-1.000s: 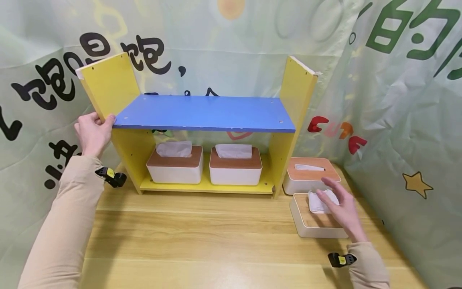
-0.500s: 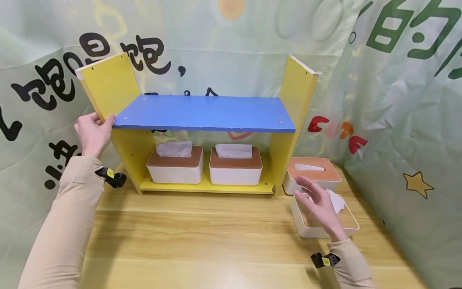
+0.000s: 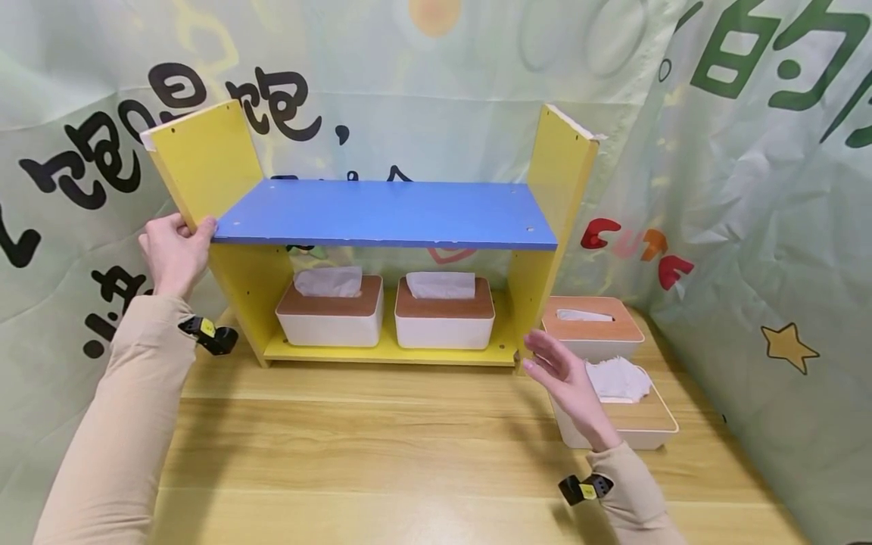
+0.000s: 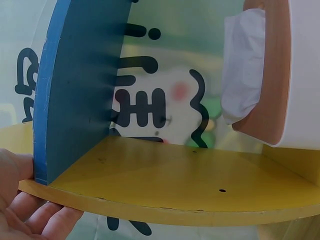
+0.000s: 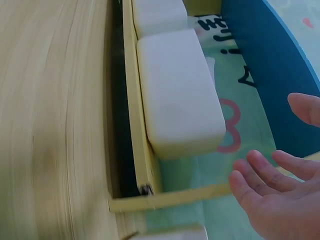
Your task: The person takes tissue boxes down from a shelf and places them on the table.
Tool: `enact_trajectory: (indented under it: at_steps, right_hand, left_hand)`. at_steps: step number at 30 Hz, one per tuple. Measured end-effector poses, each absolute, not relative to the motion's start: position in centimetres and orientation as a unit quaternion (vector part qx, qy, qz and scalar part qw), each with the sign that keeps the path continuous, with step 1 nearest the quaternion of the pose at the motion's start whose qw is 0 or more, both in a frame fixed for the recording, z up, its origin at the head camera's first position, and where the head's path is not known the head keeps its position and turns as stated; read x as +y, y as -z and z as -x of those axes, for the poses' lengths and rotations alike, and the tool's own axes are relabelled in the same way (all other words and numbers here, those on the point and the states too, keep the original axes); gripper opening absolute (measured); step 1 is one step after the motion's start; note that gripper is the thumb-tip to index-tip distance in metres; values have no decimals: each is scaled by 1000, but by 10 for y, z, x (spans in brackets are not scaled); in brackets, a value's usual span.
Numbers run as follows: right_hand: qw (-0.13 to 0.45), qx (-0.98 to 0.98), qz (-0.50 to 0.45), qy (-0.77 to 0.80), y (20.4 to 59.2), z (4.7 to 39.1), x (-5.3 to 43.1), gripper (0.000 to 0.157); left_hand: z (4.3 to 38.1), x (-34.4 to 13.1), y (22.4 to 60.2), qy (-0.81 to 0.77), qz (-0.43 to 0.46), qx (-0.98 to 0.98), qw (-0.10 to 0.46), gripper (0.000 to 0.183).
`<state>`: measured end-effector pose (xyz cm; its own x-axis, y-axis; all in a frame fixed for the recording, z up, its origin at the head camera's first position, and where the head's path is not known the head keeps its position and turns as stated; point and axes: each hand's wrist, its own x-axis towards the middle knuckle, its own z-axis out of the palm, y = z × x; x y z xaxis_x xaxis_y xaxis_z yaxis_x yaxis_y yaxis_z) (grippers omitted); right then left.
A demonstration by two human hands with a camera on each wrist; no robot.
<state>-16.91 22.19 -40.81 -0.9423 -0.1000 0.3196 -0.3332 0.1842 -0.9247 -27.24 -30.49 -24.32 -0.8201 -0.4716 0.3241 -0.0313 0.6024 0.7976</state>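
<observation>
A yellow shelf unit with a blue middle board (image 3: 388, 212) stands on the wooden table. My left hand (image 3: 175, 253) grips the edge of its left side panel (image 3: 211, 163), thumb by the blue board's front corner and fingers behind the panel, as the left wrist view shows. My right hand (image 3: 565, 386) hovers before the lower right corner of the unit, fingers spread and holding nothing. On the bottom board sit two white tissue boxes with brown wooden lids, the left box (image 3: 330, 329) and the right box (image 3: 445, 331). White tissue sticks up from both.
Right of the unit stand two more tissue boxes, a rear box (image 3: 623, 327) and a front box (image 3: 640, 415); my right hand partly hides the front one. A printed cloth (image 3: 749, 227) hangs behind and along the sides. Bare table surface (image 3: 368, 446) lies before the shelf.
My right hand has moved left, from above the front right tissue box to the shelf's lower right corner. The left hand keeps its grip on the side panel. The boxes stay put.
</observation>
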Motion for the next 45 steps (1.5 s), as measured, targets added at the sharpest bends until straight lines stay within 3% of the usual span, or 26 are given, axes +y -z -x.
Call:
enact_trajectory:
  at_steps: [14, 45]
  right_hand:
    - [40, -736, -138, -662, 416, 195, 191, 74]
    - [63, -698, -123, -703, 445, 255, 171, 78]
  left_hand:
    - [272, -304, 242, 423, -150, -856, 258, 49]
    - [270, -304, 243, 428, -144, -853, 260, 49]
